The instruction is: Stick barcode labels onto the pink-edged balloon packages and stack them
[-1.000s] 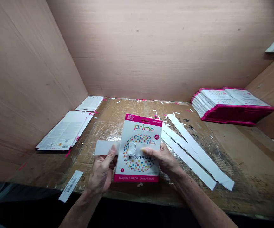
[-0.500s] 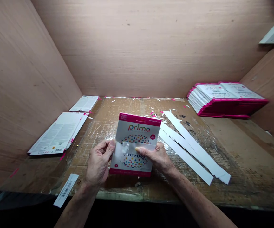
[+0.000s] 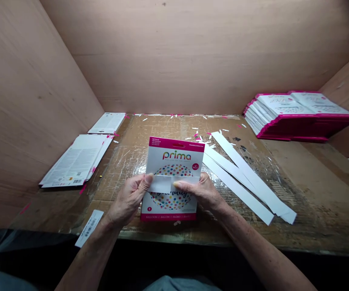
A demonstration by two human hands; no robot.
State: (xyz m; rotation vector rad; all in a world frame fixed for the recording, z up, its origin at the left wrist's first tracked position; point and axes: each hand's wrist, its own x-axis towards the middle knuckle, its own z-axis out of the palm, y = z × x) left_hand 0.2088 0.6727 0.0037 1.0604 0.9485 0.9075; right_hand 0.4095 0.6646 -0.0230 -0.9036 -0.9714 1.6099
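Observation:
A white and pink balloon packet (image 3: 174, 161) with colourful dots is held up above the near part of the table, its printed front towards me. My left hand (image 3: 129, 198) grips its left edge, thumb in front. My right hand (image 3: 206, 194) holds the right edge the same way. Across the packet's middle lies a white paper strip (image 3: 160, 184), covering part of the print. Both thumbs press on this strip, and its two parts meet or overlap near my right thumb. The fingers behind the packet are hidden.
Long white strips (image 3: 238, 173) lie right of the packet. Stacked packets (image 3: 301, 117) stand at the back right. More flat packets (image 3: 74, 161) lie at left, near a barcode label (image 3: 89, 228). Paper scraps dot the taped cardboard surface (image 3: 138, 149). Wooden walls (image 3: 174, 60) enclose it.
The strip's left part, curled and lifted before, now lies flat across the packet under my left thumb. The packet faces me more squarely. The camera view has shifted slightly.

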